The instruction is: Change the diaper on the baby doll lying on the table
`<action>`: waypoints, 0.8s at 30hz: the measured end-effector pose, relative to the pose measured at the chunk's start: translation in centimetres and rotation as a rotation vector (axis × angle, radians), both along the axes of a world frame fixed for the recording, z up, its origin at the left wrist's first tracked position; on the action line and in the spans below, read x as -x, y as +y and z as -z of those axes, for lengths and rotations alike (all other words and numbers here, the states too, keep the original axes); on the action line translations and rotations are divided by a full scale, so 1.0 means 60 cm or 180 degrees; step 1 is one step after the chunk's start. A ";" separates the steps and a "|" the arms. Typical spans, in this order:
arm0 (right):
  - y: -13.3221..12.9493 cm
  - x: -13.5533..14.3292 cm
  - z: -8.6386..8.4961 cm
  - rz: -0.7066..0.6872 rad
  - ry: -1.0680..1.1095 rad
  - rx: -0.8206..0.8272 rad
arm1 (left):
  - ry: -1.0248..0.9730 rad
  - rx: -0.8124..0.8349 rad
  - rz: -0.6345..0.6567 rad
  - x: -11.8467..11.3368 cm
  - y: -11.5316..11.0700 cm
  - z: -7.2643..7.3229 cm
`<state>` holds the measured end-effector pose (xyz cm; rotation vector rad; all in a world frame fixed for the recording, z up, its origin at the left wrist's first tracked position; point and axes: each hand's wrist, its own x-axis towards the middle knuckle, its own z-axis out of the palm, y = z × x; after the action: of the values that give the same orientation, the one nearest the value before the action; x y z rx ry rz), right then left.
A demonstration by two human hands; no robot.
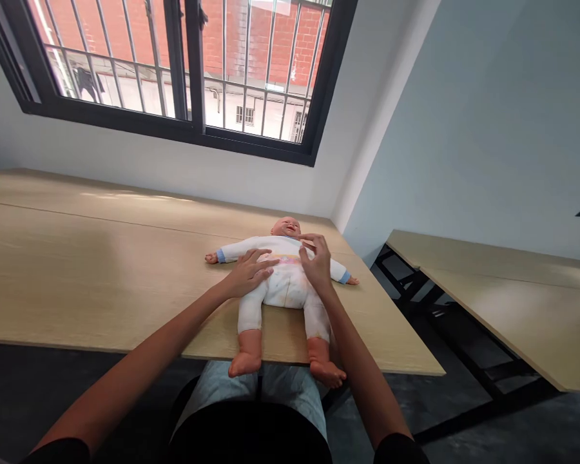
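A baby doll in a white suit with blue cuffs lies on its back on the wooden table. Its head points away from me, its arms are spread, and its bare feet hang over the front edge. My left hand rests with fingers stretched out on the doll's belly, at the left side of the pink and yellow print. Over the right side of its chest is my right hand, with thumb and fingers apart and fingertips near the collar. Whether those fingertips touch the cloth I cannot tell.
A barred window with a dark frame is in the wall behind the table. To the right, across a gap, stands a second wooden table on black metal legs. My lap is right below the front edge.
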<state>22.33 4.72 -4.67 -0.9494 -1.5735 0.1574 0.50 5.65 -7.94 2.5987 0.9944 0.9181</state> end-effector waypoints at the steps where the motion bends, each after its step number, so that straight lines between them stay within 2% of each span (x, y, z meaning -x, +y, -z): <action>1: -0.006 -0.014 0.001 0.0099 0.0099 0.0099 | 0.0040 0.0056 0.0067 -0.001 -0.002 -0.002; 3: -0.016 -0.041 0.012 0.0119 0.0099 0.0471 | 0.0102 0.0144 0.0187 -0.004 -0.004 -0.004; 6: -0.023 -0.067 0.038 -0.0231 -0.0211 0.1078 | 0.0073 0.0191 0.0284 -0.010 -0.005 -0.005; 8: -0.023 -0.074 0.050 -0.0393 -0.0392 0.1249 | 0.0027 0.0222 0.0320 -0.012 -0.005 -0.005; 11: -0.019 -0.073 0.054 -0.0482 -0.0521 0.1332 | 0.0045 0.0246 0.0423 -0.012 -0.007 -0.007; 16: -0.008 -0.070 0.058 -0.0409 -0.0340 0.1261 | 0.0304 0.0212 0.0476 -0.015 -0.015 -0.016; 24: 0.014 -0.076 0.068 -0.0573 -0.0358 0.1314 | 0.0361 0.0096 0.0800 -0.049 -0.033 -0.035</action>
<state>26.91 5.57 -8.78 -1.1469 -1.7673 0.5814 3.44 3.66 -5.84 2.6954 0.6780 0.6956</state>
